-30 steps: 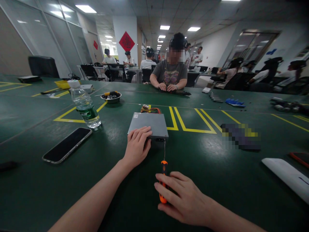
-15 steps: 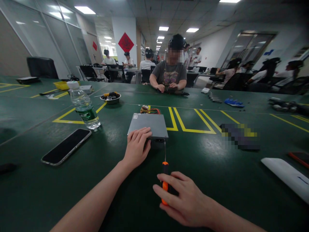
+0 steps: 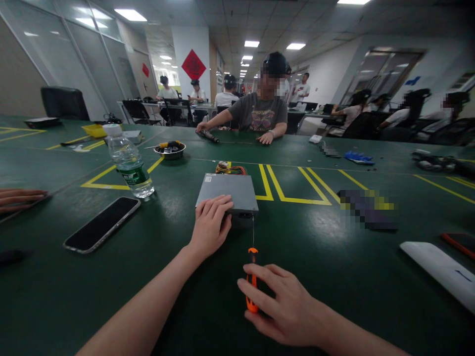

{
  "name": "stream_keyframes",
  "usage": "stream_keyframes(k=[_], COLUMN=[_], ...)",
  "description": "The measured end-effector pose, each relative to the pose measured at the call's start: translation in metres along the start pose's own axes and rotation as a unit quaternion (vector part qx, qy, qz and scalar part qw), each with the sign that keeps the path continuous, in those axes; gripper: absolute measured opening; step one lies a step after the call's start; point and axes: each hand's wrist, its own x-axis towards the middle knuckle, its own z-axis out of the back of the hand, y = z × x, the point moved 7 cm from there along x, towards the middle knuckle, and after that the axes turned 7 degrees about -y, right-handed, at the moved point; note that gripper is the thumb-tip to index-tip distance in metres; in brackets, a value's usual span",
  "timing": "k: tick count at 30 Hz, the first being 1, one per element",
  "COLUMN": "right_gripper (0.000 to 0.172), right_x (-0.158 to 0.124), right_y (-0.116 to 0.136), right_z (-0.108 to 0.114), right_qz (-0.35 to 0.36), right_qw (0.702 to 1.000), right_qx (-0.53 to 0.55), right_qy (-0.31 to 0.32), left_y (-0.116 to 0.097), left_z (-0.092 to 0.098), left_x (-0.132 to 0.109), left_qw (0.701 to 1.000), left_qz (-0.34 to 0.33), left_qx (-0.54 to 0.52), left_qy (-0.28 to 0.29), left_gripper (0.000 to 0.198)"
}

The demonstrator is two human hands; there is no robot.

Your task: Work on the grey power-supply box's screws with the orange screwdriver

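Note:
A grey metal computer power supply [image 3: 237, 190] lies on the green table, its coloured cables [image 3: 232, 169] bunched at the far side. My left hand [image 3: 211, 222] grips its near left corner, fingers over the top and thumb against the near face. In my right hand [image 3: 276, 301] is a screwdriver [image 3: 252, 289] with an orange and black handle, held between the fingers and thumb. Its thin shaft points away from me, and the tip meets the near face close to the right corner. The screw itself is too small to make out.
Left of the power supply are a water bottle [image 3: 131, 170], a phone [image 3: 102, 225] and a metal bowl [image 3: 172, 152] with tools. Another person's hand [image 3: 20, 198] rests at the left edge. A person [image 3: 260, 111] sits opposite. A white object [image 3: 438, 269] lies right.
The screwdriver handle has turned, showing a different orange side; my left hand stays put. Another person's hand has appeared at left. The person opposite has moved a dark object to the left.

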Motion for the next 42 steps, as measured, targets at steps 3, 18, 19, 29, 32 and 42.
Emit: stream_keyframes(k=[3,18,19,29,32,42], right_gripper=[0.025,0.027,0.027,0.025,0.026,0.024], right_x=[0.002,-0.003,-0.001,0.005,0.006,0.01], right_y=[0.004,0.006,0.007,0.006,0.004,0.007], right_z=[0.003,0.01,0.009,0.002,0.002,-0.001], right_qz=[0.025,0.071,0.074,0.075,0.063,0.063], right_qw=[0.999,0.993,0.993,0.993,0.994,0.996], right_qx=[-0.013,0.025,0.028,0.041,0.042,0.038], right_qy=[-0.021,-0.095,-0.092,-0.077,-0.077,-0.06], left_y=[0.001,-0.001,-0.001,0.0,-0.001,0.0], left_z=[0.0,-0.001,-0.002,-0.002,-0.001,-0.002], left_x=[0.0,0.002,0.002,0.001,0.002,0.001], left_qw=[1.0,0.999,0.999,0.999,0.999,0.999], left_qz=[0.002,0.009,0.01,0.016,0.017,0.021], left_qx=[0.0,0.02,0.021,0.016,0.016,0.016], left_qy=[0.002,-0.032,-0.032,-0.04,-0.04,-0.04], left_gripper=[0.027,0.022,0.022,0.021,0.021,0.021])
